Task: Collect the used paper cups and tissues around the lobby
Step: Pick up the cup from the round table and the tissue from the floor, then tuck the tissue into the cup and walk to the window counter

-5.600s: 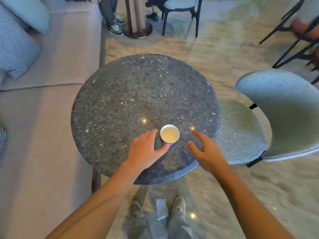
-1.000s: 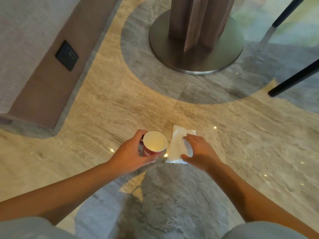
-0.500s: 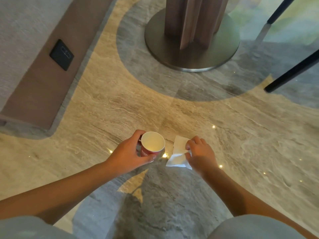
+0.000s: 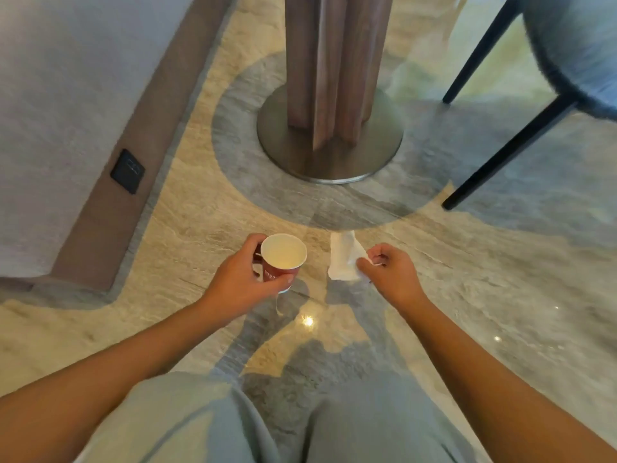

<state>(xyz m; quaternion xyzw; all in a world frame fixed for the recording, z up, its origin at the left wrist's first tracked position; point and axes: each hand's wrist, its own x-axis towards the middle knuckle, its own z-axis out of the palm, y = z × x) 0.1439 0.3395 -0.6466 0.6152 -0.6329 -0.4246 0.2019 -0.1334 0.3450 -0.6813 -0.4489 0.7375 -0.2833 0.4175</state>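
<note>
From your head camera: your left hand (image 4: 242, 284) curls round one red paper cup (image 4: 281, 260), upright, above the marble floor (image 4: 484, 295). Your right hand (image 4: 392, 274) pinches one white tissue (image 4: 344, 257) just right of it. One table base (image 4: 330, 142) and two chair legs (image 4: 500, 155) stand beyond.

Glossy marble floor (image 4: 500, 295), round metal table base (image 4: 334, 165), black-legged chair (image 4: 574, 45), dark socket (image 4: 127, 171).

Marble floor (image 4: 200, 212) bears a round metal table base (image 4: 330, 165) and black chair legs (image 4: 507, 153).
</note>
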